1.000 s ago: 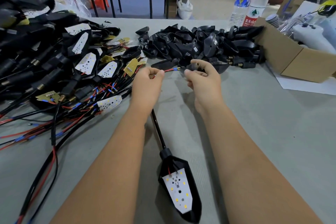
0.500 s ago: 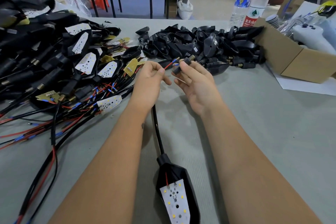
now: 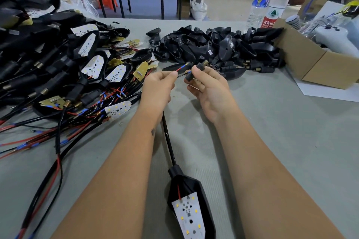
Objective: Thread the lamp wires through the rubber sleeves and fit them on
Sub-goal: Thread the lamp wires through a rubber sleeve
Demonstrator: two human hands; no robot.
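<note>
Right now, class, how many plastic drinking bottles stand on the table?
2. The blue-labelled bottle stands at the table's far right edge; the red-capped bottle stands just right of it, beside the cardboard box. More could be hidden behind the box.

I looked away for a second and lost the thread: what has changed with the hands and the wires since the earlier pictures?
The right hand has turned palm-up and raised the rubber sleeve, brass end up. One black wire end now meets the sleeve's lower mouth; the red wire is still outside. The left hand still pinches the wires. The lamp slid slightly toward the camera; the piles are unchanged.
</note>
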